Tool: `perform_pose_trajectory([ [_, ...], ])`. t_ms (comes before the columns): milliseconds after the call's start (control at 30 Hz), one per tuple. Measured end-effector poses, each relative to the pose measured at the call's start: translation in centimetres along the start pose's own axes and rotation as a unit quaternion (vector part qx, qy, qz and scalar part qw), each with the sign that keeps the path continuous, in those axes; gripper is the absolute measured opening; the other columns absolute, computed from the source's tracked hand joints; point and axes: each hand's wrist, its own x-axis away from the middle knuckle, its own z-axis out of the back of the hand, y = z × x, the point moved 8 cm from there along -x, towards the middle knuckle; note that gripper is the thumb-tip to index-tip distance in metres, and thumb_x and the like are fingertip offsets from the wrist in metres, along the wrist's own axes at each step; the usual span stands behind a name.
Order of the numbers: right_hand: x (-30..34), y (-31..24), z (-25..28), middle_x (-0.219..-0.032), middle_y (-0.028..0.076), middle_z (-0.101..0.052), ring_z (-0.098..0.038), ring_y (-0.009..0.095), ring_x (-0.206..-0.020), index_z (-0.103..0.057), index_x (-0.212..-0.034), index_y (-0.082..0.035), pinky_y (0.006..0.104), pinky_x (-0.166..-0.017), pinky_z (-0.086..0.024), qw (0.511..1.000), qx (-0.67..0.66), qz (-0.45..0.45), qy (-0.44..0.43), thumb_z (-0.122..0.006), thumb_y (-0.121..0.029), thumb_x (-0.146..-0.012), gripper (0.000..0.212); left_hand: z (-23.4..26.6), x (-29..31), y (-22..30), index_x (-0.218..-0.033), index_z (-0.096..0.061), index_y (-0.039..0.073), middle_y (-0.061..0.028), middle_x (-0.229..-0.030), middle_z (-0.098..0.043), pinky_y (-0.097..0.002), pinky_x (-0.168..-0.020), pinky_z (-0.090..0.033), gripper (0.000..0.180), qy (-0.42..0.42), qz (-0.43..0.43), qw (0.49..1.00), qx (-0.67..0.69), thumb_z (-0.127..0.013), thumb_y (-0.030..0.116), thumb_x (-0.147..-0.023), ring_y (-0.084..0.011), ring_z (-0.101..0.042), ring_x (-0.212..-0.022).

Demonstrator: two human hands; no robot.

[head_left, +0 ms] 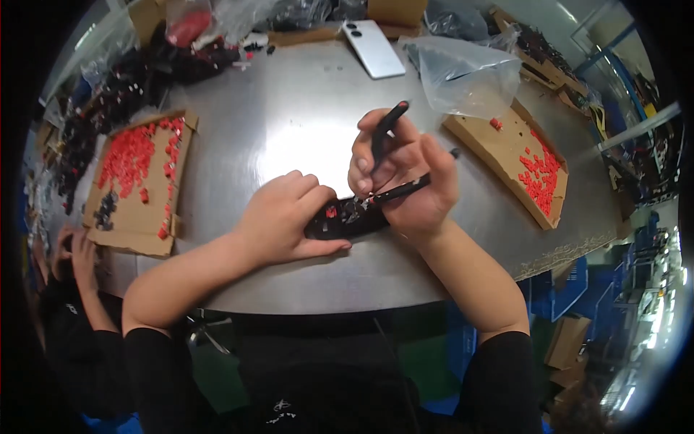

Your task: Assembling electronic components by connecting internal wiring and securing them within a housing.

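Near the front middle of the table, my left hand grips a dark, elongated part with its thumb along the near side. A small red piece shows in that part, close to my fingertips. My right hand is closed around black-handled pliers, whose handles are spread apart. Their tip meets or hovers just over the dark part; which of the two I cannot tell. The far end of the part is hidden behind my right hand.
Shallow cardboard trays of small red pieces stand at left and right. A clear plastic bag overlaps the right tray. A pale phone lies at the back. Dark parts pile up far left, near another person's hands.
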Motion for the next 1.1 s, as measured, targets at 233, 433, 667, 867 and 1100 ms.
perform_pose_trajectory([
  [233, 1.0, -2.4, -2.6, -0.091, 0.009, -0.055, -0.053, 0.017, -0.072, -0.052, -0.129, -0.005, 0.0326, -0.064, -0.043, 0.993, 0.002, 0.108, -0.047, -0.046, -0.075, -0.099, 0.076, -0.3, 0.1, -0.8, -0.079, -0.057, 0.007, -0.0070, -0.072, -0.054, -0.0417, -0.066, -0.046, 0.064, 0.007, -0.025, 1.000, 0.011, -0.078, 0.068, -0.077, -0.0284, -0.055, -0.070],
  [433, 1.8, -0.5, -5.4, -0.081, 0.010, -0.052, -0.049, 0.017, -0.064, -0.050, -0.114, -0.008, 0.0327, -0.059, -0.045, 0.978, 0.172, 0.088, -0.083, -0.043, -0.081, -0.097, 0.075, -1.0, 0.6, -0.6, -0.077, -0.057, 0.008, -0.0061, -0.071, -0.056, -0.0392, -0.068, -0.044, 0.062, -0.031, -0.075, 0.994, 0.074, -0.077, 0.067, -0.079, -0.0275, -0.055, -0.072],
  [667, 2.0, -0.4, -5.7, -0.081, 0.009, -0.053, -0.048, 0.016, -0.062, -0.049, -0.114, -0.009, 0.0306, -0.057, -0.044, 0.968, 0.191, 0.107, -0.124, -0.047, -0.083, -0.095, 0.076, -1.2, 0.4, -0.5, -0.074, -0.057, 0.009, -0.0061, -0.069, -0.057, -0.0399, -0.069, -0.045, 0.061, -0.042, -0.087, 0.991, 0.088, -0.076, 0.066, -0.079, -0.0277, -0.057, -0.073],
  [867, 2.0, -0.6, -6.4, -0.082, 0.009, -0.054, -0.049, 0.015, -0.064, -0.050, -0.117, -0.010, 0.0298, -0.057, -0.044, 0.959, 0.166, 0.139, -0.180, -0.055, -0.081, -0.093, 0.075, -1.2, 0.3, -0.6, -0.073, -0.057, 0.009, -0.0062, -0.067, -0.057, -0.0396, -0.067, -0.046, 0.060, -0.031, -0.099, 0.990, 0.092, -0.077, 0.065, -0.079, -0.0279, -0.058, -0.072],
  [1100, 2.2, -0.5, -6.5, -0.083, 0.009, -0.055, -0.050, 0.015, -0.065, -0.051, -0.117, -0.011, 0.0297, -0.057, -0.044, 0.955, 0.222, 0.112, -0.165, -0.055, -0.080, -0.093, 0.073, -1.4, 0.3, -0.9, -0.073, -0.058, 0.009, -0.0071, -0.068, -0.060, -0.0399, -0.068, -0.047, 0.060, -0.037, -0.094, 0.990, 0.097, -0.078, 0.064, -0.078, -0.0283, -0.060, -0.073],
])
